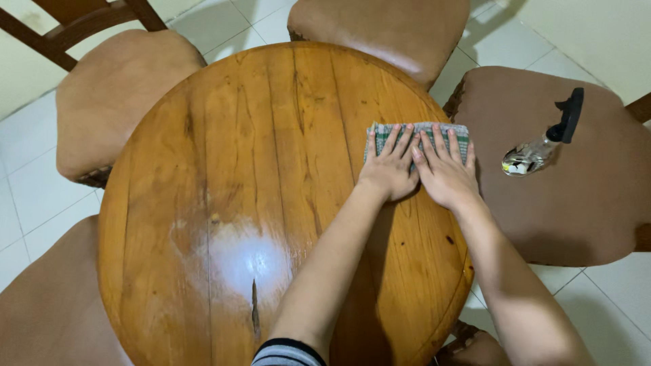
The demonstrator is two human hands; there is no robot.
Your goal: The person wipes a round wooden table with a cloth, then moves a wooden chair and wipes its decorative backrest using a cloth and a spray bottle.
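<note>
One round wooden desk [271, 190] under me. One folded checked cloth [417, 133], green and white, lies near the desk's far right edge. Both my hands are on it: left hand [390, 169] flat, fingers spread and pressing down on the cloth's left half; right hand [444, 173] flat beside it on the right half, the two hands touching at the thumbs. Neither hand is curled round anything; palms down, open.

Four padded chairs counted around the desk, maybe part of a fifth at the near right edge, too cut off to be sure. One clear spray bottle [542, 146] with a black trigger head lies on its side on the right-hand chair seat [576, 203], well apart from the cloth.
</note>
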